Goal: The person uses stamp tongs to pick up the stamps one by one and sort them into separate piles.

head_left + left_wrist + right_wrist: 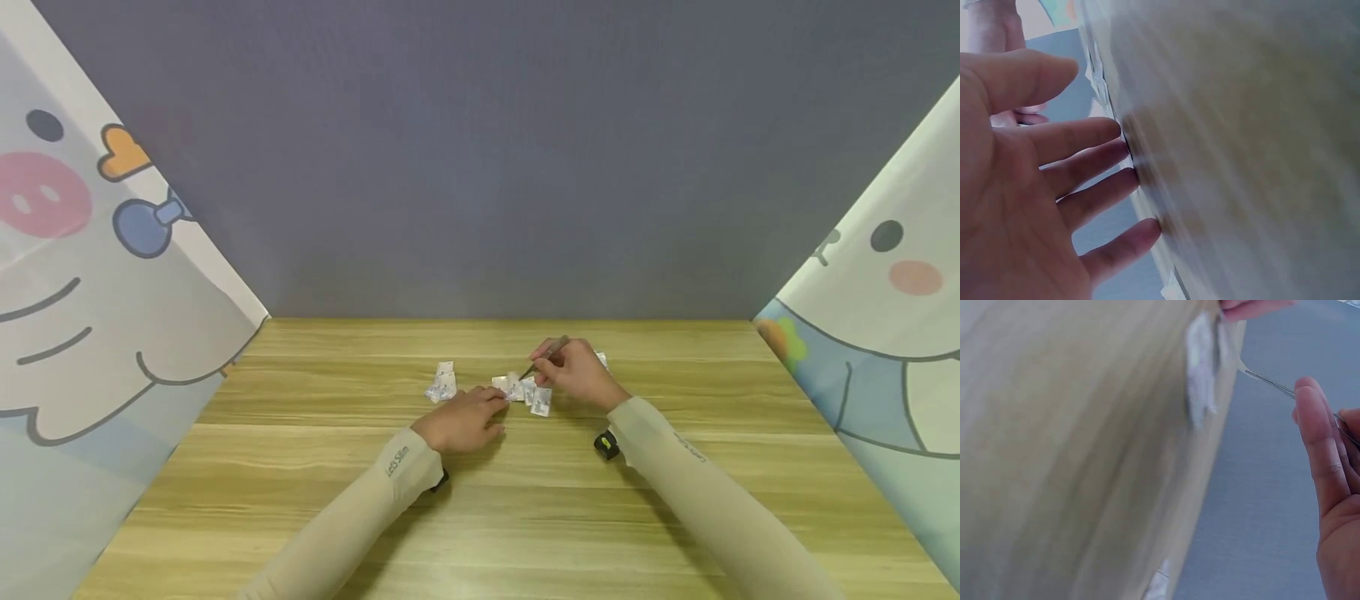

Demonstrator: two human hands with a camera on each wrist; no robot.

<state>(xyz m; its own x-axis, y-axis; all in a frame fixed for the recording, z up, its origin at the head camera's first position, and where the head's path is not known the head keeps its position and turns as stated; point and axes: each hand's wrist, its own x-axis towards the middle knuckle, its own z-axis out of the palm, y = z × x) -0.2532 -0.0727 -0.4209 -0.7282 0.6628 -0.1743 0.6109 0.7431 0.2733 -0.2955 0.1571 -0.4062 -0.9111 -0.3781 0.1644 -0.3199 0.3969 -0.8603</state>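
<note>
Several small white packets with bluish print (541,402) lie in an overlapping row on the wooden table, between the two hands. My right hand (576,372) pinches a pair of slim metal tweezers (553,347), tips angled down to the left onto the row. In the right wrist view the tweezers (1269,382) reach a pale, thin piece at the packets. My left hand (463,418) lies palm down, its fingertips at the row's left end. Seen from the left wrist, its fingers (1094,187) are spread and nearly straight, tips against the tabletop and a packet edge.
A small cluster of similar packets (442,383) lies just left of the row. Another packet (602,359) shows partly behind the right hand. A grey panel (480,167) stands along the table's (525,517) far edge, with cartoon-printed sheets (900,333) at both sides.
</note>
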